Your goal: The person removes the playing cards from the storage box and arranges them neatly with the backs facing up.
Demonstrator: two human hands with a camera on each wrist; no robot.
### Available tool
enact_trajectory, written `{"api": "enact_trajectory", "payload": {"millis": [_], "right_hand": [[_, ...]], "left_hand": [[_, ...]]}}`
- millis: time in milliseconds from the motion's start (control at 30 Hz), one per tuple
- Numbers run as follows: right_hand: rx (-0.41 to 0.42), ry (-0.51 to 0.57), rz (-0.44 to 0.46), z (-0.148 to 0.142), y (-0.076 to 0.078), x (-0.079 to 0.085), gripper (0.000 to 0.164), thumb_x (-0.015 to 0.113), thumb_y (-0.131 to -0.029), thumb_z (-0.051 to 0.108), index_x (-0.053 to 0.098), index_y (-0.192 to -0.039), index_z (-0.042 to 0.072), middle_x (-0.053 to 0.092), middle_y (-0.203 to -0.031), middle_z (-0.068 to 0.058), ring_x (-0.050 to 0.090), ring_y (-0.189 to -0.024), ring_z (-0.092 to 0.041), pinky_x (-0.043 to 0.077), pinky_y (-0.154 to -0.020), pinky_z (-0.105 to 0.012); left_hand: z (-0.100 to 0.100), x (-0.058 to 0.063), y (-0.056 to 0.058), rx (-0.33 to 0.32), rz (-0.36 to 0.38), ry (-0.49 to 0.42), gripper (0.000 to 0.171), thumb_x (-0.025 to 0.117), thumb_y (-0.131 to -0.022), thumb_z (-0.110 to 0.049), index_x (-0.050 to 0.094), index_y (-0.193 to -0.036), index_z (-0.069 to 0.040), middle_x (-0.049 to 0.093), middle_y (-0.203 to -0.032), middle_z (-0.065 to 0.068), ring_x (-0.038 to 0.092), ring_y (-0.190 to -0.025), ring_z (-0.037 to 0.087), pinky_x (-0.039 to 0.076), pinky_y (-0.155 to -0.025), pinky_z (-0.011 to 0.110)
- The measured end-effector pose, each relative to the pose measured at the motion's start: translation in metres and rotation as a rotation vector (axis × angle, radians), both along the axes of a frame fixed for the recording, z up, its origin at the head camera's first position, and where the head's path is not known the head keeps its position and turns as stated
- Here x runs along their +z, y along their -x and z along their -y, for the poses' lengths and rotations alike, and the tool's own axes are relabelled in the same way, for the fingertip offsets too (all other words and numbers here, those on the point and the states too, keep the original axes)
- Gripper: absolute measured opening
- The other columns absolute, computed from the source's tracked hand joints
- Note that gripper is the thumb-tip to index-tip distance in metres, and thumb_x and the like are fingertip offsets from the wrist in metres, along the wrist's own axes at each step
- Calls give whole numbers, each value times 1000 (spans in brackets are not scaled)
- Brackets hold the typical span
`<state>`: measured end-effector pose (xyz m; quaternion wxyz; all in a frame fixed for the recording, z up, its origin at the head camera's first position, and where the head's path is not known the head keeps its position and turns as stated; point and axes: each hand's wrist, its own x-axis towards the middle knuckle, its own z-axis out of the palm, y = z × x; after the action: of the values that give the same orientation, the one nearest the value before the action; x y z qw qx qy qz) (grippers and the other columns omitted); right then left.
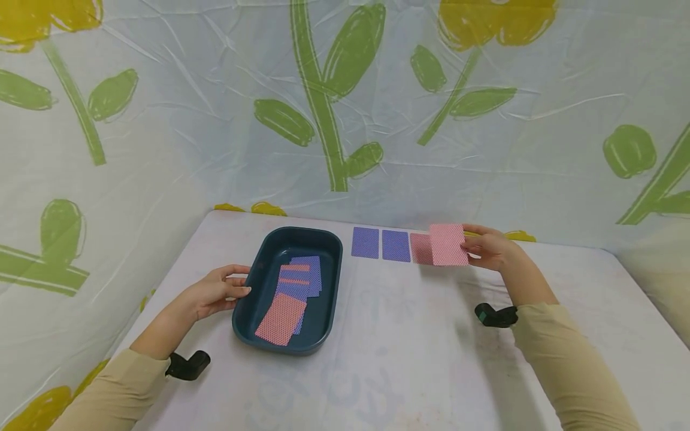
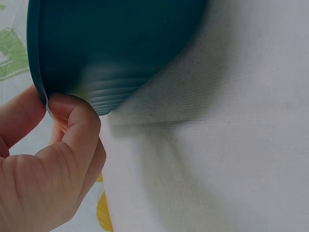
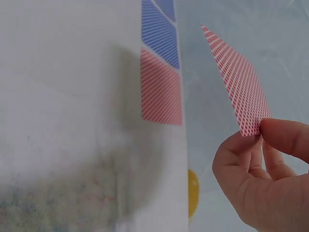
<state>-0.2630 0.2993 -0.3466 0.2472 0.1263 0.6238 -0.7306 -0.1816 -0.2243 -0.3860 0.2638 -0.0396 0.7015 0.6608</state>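
Observation:
Between thumb and fingers my right hand (image 1: pixel 487 248) pinches a red-backed playing card (image 1: pixel 448 245) by its edge, held above the table at the back. In the head view that card overlaps another red-backed card (image 1: pixel 420 248) lying flat; the right wrist view shows a gap between the two. My left hand (image 1: pixel 218 292) grips the left rim of a dark teal tray (image 1: pixel 335 287), its thumb and fingers pinching the rim in the left wrist view. Several blue-backed cards (image 1: pixel 312 281) lie overlapped inside the tray, with a red-backed card (image 1: pixel 281 319) on top near its front end.
Two blue-backed cards, one on the left (image 1: pixel 365 242) and one on the right (image 1: pixel 396 246), lie in a row beside the flat red one, along the back edge of the white table (image 1: pixel 399 359). A flower-printed cloth (image 1: pixel 215 120) hangs behind and at the left.

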Motion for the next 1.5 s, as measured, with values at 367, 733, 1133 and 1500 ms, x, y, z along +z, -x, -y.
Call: {"api": "enact_trajectory", "payload": {"millis": [367, 733, 1133, 1500], "right_hand": [[-78, -18, 77, -21, 11, -26, 73, 42, -93, -5, 4, -151, 16, 53, -95, 4, 50, -90, -9, 42, -81, -29], [-171, -463, -125, -20, 20, -56, 66, 49, -86, -9, 24, -146, 2, 50, -105, -12, 51, -75, -8, 47, -67, -25], [-156, -941, -366, -11, 25, -74, 59, 54, -75, -8, 44, -134, -6, 54, -113, -30, 53, -92, -30, 43, -55, -21], [-148, -1065, -409, -3, 24, -73, 56, 49, -74, -4, 46, -129, -9, 56, -113, -31, 51, -101, -41, 42, -68, -35]], "left_hand": [[1, -1, 1, 15, 1, 40, 58, 54, -90, 1, 24, -140, 4, 51, -98, 8, 55, -85, 16, 49, -75, 28], [1, -1, 0, -1, 5, 10, 60, 56, -90, 1, 23, -140, 5, 50, -96, 6, 55, -84, 14, 49, -74, 28], [0, 0, 0, 10, 7, 27, 60, 56, -90, 0, 24, -140, 4, 48, -98, 8, 54, -85, 16, 49, -75, 28], [-1, 4, -1, 4, 0, 15, 60, 56, -90, 1, 23, -139, 6, 50, -97, 8, 55, -83, 14, 49, -74, 28]]}}
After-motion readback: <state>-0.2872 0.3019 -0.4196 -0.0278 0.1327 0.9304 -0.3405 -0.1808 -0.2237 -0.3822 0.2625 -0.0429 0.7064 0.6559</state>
